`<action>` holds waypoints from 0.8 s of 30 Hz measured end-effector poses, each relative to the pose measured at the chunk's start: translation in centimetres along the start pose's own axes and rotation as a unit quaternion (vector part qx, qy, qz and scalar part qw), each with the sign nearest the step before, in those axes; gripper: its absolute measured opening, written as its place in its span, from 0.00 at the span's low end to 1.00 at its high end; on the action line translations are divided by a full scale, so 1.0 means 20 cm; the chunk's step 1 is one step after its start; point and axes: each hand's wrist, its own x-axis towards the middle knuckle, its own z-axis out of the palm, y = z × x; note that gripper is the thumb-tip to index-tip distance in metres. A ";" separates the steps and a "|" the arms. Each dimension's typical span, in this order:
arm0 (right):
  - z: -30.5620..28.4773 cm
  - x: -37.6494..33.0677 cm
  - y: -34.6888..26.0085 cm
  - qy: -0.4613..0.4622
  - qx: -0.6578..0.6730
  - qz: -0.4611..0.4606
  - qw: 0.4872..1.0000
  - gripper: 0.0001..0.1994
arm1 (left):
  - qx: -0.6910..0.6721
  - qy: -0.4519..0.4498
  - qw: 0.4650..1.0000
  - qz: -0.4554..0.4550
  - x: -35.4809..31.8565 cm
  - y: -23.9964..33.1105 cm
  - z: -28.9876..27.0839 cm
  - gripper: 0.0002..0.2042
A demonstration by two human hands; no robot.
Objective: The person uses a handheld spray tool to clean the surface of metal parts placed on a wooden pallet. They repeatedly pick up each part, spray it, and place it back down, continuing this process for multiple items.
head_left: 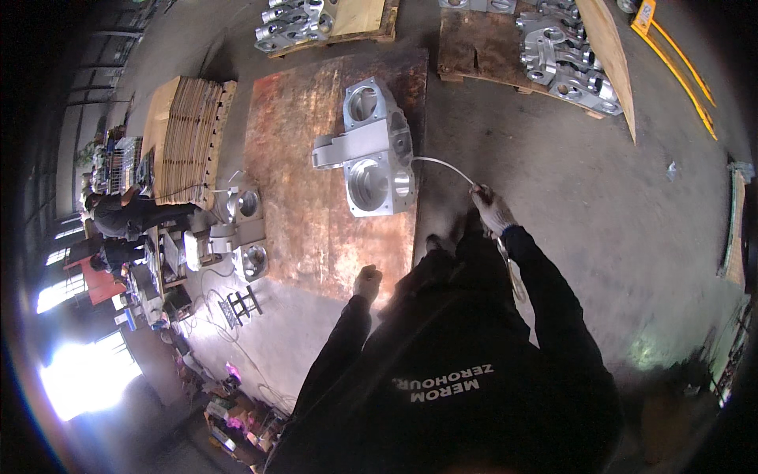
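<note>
1. The big worn brown board (292, 158) is spreading out ahead of the person here, taking up the middle of the floor.
2. Over on the left, a tall cardboard stack (183, 146) is standing beside it.
3. And here's the grey metal casting (379, 182), sitting on the board near its right edge, showing two big round openings and poking an arm out leftward.
4. The right hand (493, 210) is holding a thin tube in a narrow, wrapped grip, out past the board's edge.
5. The left hand (366, 282) is curling loosely by the board's near edge; I can't tell whether it's holding anything.
6. That thin tube (447, 163) is arching leftward to the casting's side; whether it's touching, I can't tell.
</note>
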 end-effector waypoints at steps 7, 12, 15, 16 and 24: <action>0.11 0.29 0.27 -0.119 0.034 0.039 0.992 0.18 | -0.035 0.014 0.999 -0.016 -0.06 0.21 0.11 0.19; 0.20 0.61 0.12 -0.056 0.138 -0.021 0.989 0.24 | -0.003 0.039 0.999 -0.013 -0.06 0.24 0.10 0.18; 0.14 0.82 0.09 -0.016 0.011 0.054 0.998 0.25 | 0.063 0.025 0.998 0.000 -0.01 0.47 0.12 0.18; 0.16 0.81 -0.01 -0.022 -0.006 0.031 0.999 0.25 | 0.045 0.034 0.998 -0.008 -0.01 0.40 0.09 0.18; -0.01 0.71 -0.18 -0.148 0.016 -0.042 0.988 0.15 | 0.081 0.084 0.993 0.008 0.64 0.40 0.05 0.19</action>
